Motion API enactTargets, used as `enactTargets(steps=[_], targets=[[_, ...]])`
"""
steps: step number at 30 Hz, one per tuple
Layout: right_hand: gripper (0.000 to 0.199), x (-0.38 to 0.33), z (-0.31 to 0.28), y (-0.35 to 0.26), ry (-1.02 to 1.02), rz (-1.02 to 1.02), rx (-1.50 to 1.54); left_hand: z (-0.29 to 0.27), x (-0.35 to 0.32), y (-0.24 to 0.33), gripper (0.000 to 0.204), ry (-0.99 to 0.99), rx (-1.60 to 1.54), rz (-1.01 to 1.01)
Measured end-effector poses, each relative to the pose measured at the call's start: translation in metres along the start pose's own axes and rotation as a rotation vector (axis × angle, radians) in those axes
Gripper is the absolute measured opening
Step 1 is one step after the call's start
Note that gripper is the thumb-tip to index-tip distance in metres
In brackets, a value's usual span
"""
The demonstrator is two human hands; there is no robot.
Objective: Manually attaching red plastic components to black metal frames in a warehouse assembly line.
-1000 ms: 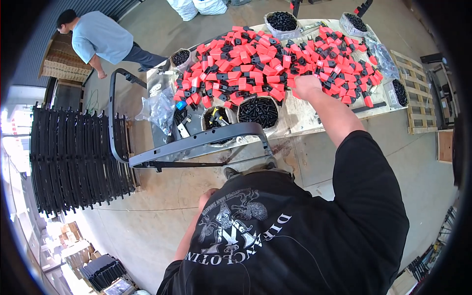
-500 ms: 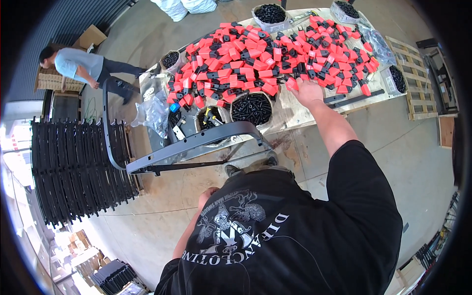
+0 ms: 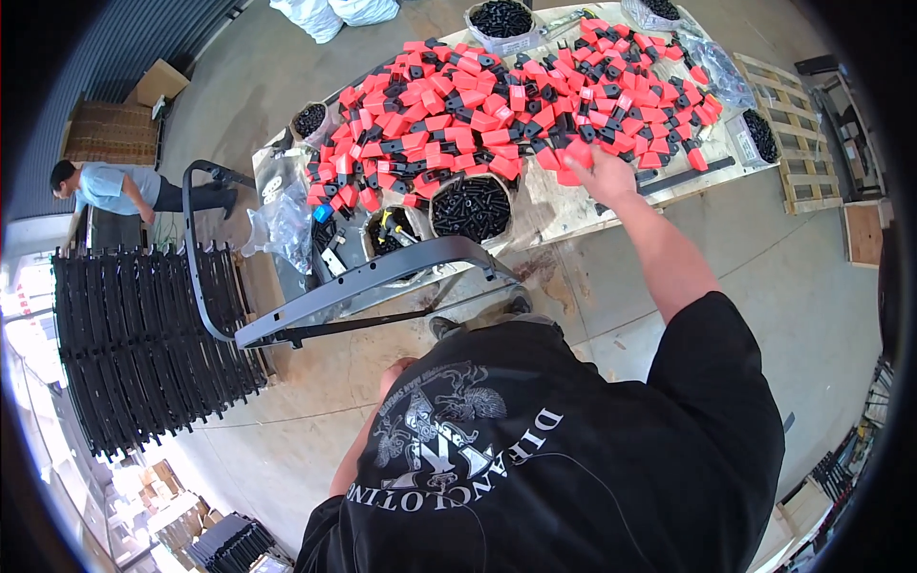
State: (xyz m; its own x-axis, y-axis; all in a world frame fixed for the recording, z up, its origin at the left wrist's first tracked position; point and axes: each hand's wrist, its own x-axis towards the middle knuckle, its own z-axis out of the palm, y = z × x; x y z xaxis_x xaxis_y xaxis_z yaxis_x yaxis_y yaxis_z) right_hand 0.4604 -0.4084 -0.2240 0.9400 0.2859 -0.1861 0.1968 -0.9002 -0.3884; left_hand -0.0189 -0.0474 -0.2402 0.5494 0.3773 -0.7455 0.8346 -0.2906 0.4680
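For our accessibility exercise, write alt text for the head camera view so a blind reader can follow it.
A person's right hand reaches into a heap of red and black plastic parts on a worktable, beside a round tub of black screws. A grey metal frame leans at the table's near edge; the left hand is hidden.
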Motion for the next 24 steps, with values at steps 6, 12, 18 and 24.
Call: enactTargets(steps=[6, 12, 18, 24], targets=[[0.052, -0.011, -0.011, 0.004, -0.199, -0.130, -0.270, -0.005, 0.011, 0.007, 0.039, 0.005, 0.032, -0.040], [0.044, 0.009, -0.004, 0.003, -0.262, -0.252, -0.399, 0.000, 0.029, -0.009, 0.038, 0.016, 0.099, 0.194], [0.039, -0.065, -0.036, -0.031, -0.227, -0.138, -0.039, -0.015, 0.017, 0.054, 0.032, 0.061, -0.100, 0.036], [0.038, -0.186, 0.015, -0.050, -0.646, -0.059, 0.948, -0.038, 0.024, 0.127, 0.041, -0.447, -0.440, 0.356]])
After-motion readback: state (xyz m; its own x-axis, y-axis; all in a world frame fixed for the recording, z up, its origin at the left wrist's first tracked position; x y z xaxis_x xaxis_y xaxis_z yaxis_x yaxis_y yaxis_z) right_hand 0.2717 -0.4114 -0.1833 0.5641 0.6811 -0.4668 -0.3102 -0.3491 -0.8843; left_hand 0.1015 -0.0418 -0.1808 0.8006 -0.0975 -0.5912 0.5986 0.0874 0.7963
